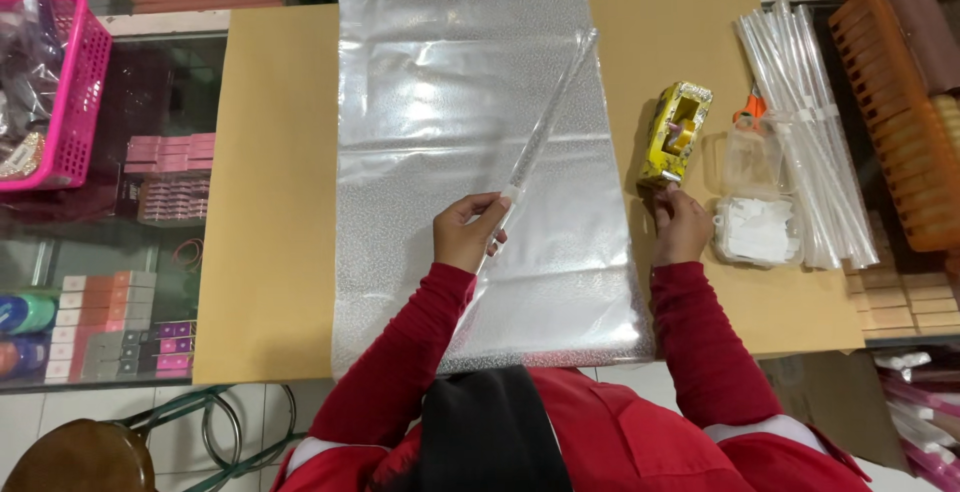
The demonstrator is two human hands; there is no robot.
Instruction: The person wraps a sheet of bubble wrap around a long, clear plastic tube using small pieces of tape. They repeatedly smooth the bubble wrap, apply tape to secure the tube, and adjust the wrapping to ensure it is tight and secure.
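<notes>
Head-worn view, straight down, near tabletop [280,252]

Bright, even overhead illumination across centre of frame. Strong white glare on silver foil sheet [470,102], heaviest in upper centre, washing out embossed texture there. Short, soft shadows only: beside yellow box [676,134] and under right hand [682,224] on brown paper [270,202]. Dim zones at top edge and in glass case at left of frame. Mild wide-angle bowing at left and right edges. Sharp focus at centre; slight softness on red sleeves [400,372] at bottom.
</notes>
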